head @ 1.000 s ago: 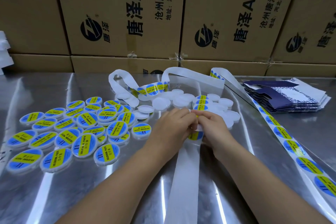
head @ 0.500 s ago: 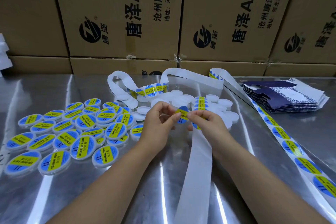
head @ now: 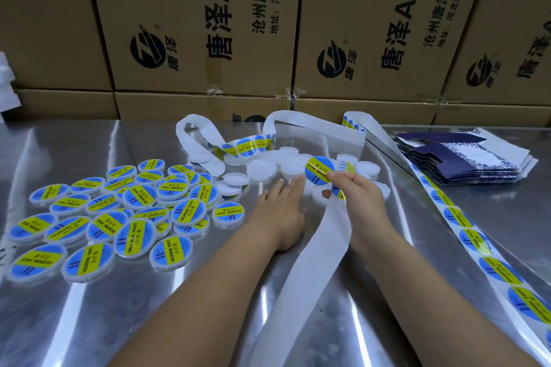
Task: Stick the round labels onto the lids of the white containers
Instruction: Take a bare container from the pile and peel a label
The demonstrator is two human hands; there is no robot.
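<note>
label (head: pixel 319 170) higher now, above right grip (head: pixel 356 191)

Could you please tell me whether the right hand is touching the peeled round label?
Touching. The head view shows the right hand pinching the peeled round label by its edge.

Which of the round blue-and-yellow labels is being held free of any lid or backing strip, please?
The round blue-and-yellow label pinched by the right hand; the others are stuck on white lids or sit on strips.
</note>
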